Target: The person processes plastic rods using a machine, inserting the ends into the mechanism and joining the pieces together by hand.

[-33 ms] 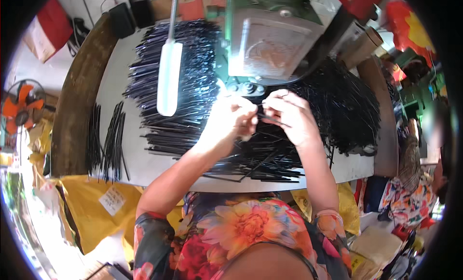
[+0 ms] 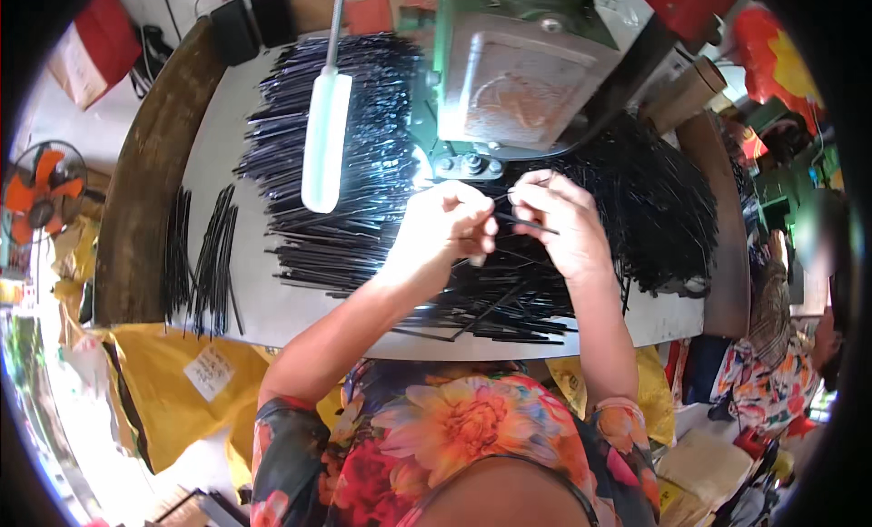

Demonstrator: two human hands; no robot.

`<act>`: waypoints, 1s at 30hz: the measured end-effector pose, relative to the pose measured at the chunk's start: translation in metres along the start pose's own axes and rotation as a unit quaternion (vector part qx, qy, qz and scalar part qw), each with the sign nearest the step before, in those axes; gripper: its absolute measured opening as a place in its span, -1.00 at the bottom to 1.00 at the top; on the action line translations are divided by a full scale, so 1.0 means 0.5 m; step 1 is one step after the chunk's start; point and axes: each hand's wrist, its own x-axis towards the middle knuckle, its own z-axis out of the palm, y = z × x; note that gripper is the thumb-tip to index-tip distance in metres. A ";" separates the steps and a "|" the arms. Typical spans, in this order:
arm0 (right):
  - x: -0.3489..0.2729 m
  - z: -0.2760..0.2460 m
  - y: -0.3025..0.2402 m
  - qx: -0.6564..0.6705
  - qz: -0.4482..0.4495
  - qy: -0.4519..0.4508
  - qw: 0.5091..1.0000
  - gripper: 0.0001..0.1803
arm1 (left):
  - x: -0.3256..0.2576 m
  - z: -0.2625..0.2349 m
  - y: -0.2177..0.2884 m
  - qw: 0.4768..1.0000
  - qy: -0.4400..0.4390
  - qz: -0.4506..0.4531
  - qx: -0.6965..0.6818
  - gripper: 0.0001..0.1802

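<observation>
In front of the green machine (image 2: 531, 82), both my hands are close together over a mass of thin black strips. My left hand (image 2: 445, 223) is closed, its thumb and fingertips pinched together; what it holds is hard to make out. A short length of thin black strip (image 2: 538, 226) shows against my right hand (image 2: 568, 227), whose fingers are curled on it, one end pointing toward my left fingertips. Just beyond my hands is the machine's small metal plate with bolts (image 2: 468, 167). Dense bundled black strips (image 2: 318, 146) lie to the left, and a tangled pile (image 2: 654, 200) to the right.
A white lamp (image 2: 327, 141) on a rod hangs over the left bundle. Small groups of strips (image 2: 213, 264) lie at the table's left, beside a wooden rim (image 2: 150, 182). Yellow sacks (image 2: 173, 400) are below the edge. An orange fan (image 2: 45, 191) stands far left; another person (image 2: 772, 373) is at right.
The view has shifted slightly. My right hand has moved a little to the right, away from the left, and more of the black strip shows against it.
</observation>
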 end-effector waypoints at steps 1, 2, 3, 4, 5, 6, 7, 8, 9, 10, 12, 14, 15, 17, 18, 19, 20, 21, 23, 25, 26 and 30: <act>-0.005 -0.007 0.002 0.030 -0.031 0.007 0.999 -0.91 | -0.002 0.006 -0.008 0.999 0.005 -0.002 -0.050 -0.99; -0.009 -0.011 0.005 0.060 -0.063 0.014 0.996 -0.90 | -0.002 0.011 -0.017 0.995 -0.004 0.005 -0.102 -0.97; -0.013 -0.011 0.005 0.073 -0.057 0.027 0.995 -0.87 | -0.005 0.017 -0.023 0.990 -0.011 0.003 -0.143 -0.97; -0.017 -0.010 0.009 0.071 -0.055 0.027 0.996 -0.87 | -0.007 0.021 -0.028 0.983 -0.021 -0.002 -0.182 -0.97; -0.020 -0.008 0.015 0.135 -0.068 0.011 0.988 -0.85 | -0.012 0.027 -0.031 0.980 -0.030 0.013 -0.194 -0.97; -0.024 -0.006 0.020 0.199 -0.081 -0.004 0.977 -0.84 | -0.015 0.026 -0.034 0.980 -0.030 0.012 -0.195 -0.97; -0.028 0.000 0.030 0.230 -0.084 -0.017 0.969 -0.82 | -0.017 0.021 -0.039 0.978 -0.040 0.022 -0.205 -0.96; -0.029 0.005 0.038 0.255 -0.084 -0.042 0.962 -0.80 | -0.020 0.015 -0.042 0.975 -0.050 0.031 -0.213 -0.94; -0.030 0.017 0.045 0.266 -0.082 -0.042 0.960 -0.80 | -0.023 0.011 -0.041 0.978 -0.036 0.029 -0.202 -0.90; -0.033 0.029 0.050 0.275 -0.081 -0.041 0.957 -0.79 | -0.024 0.005 -0.046 0.978 -0.036 0.027 -0.201 -0.90; -0.035 0.049 0.064 0.272 -0.064 -0.056 0.958 -0.82 | -0.024 -0.008 -0.057 0.976 -0.033 0.028 -0.216 -0.93; -0.035 0.052 0.082 0.234 -0.057 -0.052 0.969 -0.85 | -0.034 -0.004 -0.049 0.983 -0.020 0.027 -0.179 -0.93; -0.038 0.059 0.082 0.215 -0.059 -0.032 0.974 -0.86 | -0.041 -0.002 -0.042 0.992 0.000 0.014 -0.123 -0.93; -0.037 0.062 0.091 0.166 -0.065 -0.017 0.984 -0.89 | -0.051 -0.008 -0.034 1.000 0.009 0.003 -0.028 -0.90; -0.035 0.061 0.094 0.122 -0.078 -0.014 0.989 -0.90 | -0.057 -0.013 -0.028 1.000 0.008 0.000 -0.027 -0.90; -0.031 0.058 0.092 0.125 -0.078 -0.012 0.989 -0.90 | -0.062 -0.021 -0.019 0.997 0.014 0.015 0.071 -0.93; -0.029 0.050 0.085 0.092 -0.040 -0.042 0.994 -0.91 | -0.068 -0.033 -0.010 0.985 0.019 0.030 0.168 -0.96; -0.026 0.042 0.075 0.059 -0.002 -0.072 0.996 -0.90 | -0.061 -0.074 -0.009 0.896 0.030 0.228 0.381 -0.94; -0.013 0.022 0.058 0.021 0.017 -0.088 0.996 -0.86 | -0.048 -0.151 0.020 0.664 0.072 0.385 0.637 -0.86; -0.005 0.007 0.042 0.015 0.033 -0.082 0.996 -0.85 | -0.047 -0.188 0.048 0.578 0.108 0.332 0.738 -0.80; 0.004 0.003 0.040 -0.012 0.027 -0.078 0.997 -0.82 | -0.041 -0.206 0.049 0.558 0.108 0.301 0.766 -0.79; 0.020 -0.006 0.028 -0.016 0.053 -0.082 0.995 -0.73 | -0.032 -0.195 0.057 0.640 0.054 0.310 0.701 -0.82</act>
